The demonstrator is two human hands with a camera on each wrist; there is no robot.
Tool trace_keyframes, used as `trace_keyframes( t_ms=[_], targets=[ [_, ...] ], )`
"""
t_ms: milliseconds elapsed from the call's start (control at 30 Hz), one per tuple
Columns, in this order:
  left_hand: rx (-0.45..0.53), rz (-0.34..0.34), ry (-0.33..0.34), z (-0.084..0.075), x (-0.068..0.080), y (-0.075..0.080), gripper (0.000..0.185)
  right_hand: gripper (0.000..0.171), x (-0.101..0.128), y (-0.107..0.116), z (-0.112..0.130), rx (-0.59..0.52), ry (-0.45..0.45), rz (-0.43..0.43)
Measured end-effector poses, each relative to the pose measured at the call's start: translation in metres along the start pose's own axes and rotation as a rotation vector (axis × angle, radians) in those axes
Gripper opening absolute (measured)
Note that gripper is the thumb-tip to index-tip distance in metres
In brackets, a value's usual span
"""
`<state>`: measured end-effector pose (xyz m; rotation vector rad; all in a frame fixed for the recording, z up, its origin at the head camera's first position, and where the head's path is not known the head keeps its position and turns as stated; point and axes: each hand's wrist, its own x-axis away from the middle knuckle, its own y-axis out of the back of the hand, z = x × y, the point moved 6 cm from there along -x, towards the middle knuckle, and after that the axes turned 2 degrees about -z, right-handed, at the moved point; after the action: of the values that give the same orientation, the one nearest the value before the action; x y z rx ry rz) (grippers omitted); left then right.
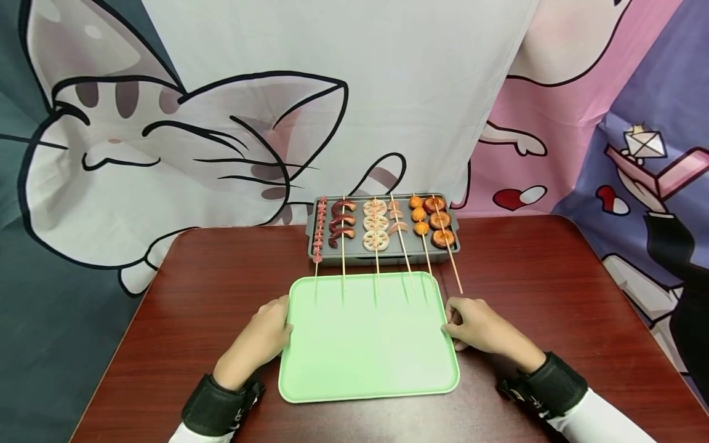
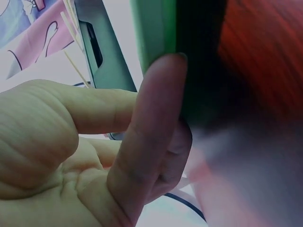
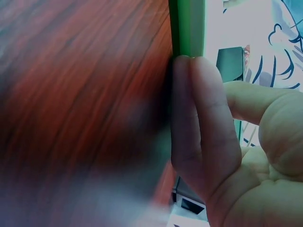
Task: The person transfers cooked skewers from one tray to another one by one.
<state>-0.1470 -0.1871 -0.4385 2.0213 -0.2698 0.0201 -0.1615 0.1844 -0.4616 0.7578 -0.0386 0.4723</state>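
A light green rectangular tray (image 1: 368, 344) lies in front of the person, with nothing on its surface. The left hand (image 1: 266, 332) grips its left edge; in the left wrist view a finger (image 2: 158, 104) presses the tray's outer side. At the opposite edge the right hand (image 1: 476, 326) pinches the tray, and two fingers (image 3: 208, 99) touch its side in the right wrist view. Behind the tray, a grey grill pan (image 1: 354, 257) bears several food skewers, among them lotus root slices (image 1: 376, 223) and octopus-like pieces (image 1: 342, 223). Their stick ends reach over the tray's far edge.
The reddish-brown wooden table (image 1: 554, 295) extends to both sides of the tray. A printed cartoon cloth (image 1: 421, 92) hangs right behind the grill pan. Black bands (image 1: 221, 403) wrap both wrists.
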Motion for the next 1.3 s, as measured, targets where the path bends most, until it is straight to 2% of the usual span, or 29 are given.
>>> trace_keyframes(
  t_ms=[400, 600, 900, 1300],
  targets=[
    [0.048, 0.023, 0.002, -0.007, -0.007, -0.005, 0.049, 0.016, 0.006, 0.009, -0.004, -0.008, -0.019, 0.003],
    [0.042, 0.033, 0.004, -0.013, -0.010, -0.007, 0.054, 0.015, 0.008, 0.012, -0.009, 0.004, -0.042, -0.001],
    [0.041, 0.032, -0.010, -0.020, -0.014, -0.009, 0.051, 0.014, 0.011, 0.017, -0.012, 0.017, -0.047, 0.000],
    [0.075, 0.052, 0.012, -0.013, -0.018, -0.016, 0.056, 0.014, 0.010, 0.018, -0.016, 0.018, -0.057, 0.012]
  ],
)
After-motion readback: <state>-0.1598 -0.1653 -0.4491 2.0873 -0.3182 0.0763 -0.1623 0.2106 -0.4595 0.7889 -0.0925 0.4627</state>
